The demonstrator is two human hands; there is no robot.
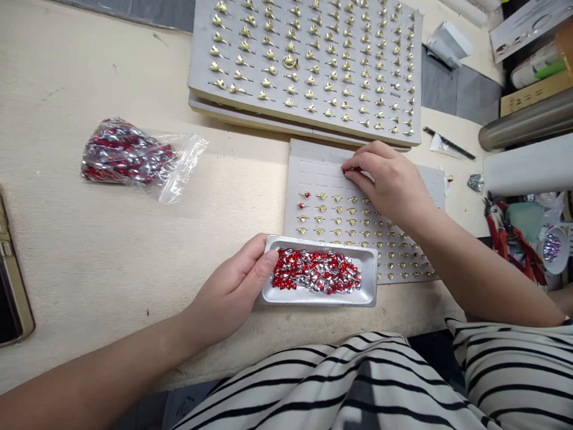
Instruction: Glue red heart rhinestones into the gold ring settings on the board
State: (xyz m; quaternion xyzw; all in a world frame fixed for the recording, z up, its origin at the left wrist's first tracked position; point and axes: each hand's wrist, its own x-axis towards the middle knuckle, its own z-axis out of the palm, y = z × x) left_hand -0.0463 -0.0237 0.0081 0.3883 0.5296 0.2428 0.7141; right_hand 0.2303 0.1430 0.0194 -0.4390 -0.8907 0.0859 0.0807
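My left hand (pixel 242 280) grips the left end of a small metal tray (pixel 369 280), thumb over its rim. Loose red heart-shaped rhinestones (pixel 313 272) with silver backs lie in that tray. Between the thumb and forefinger of my right hand (pixel 387 179) is a tiny red rhinestone (pixel 344 171), held over the upper part of a grey foam ring board (pixel 308 161). Rows of gold-coloured rings (pixel 337 198) stand in the board's slots. Two at its left edge carry red stones, one of them a ring (pixel 307 194) in the top row. My right hand and the tray hide part of the board.
A larger stack of ring boards (pixel 304 116) filled with gold rings stands behind. On the left lie a zip bag of red stones (pixel 128 152) and a phone (pixel 13 275). Red-handled pliers (pixel 514 245), a black pen-like tool (pixel 450 143) and rolls (pixel 528 170) crowd the right side.
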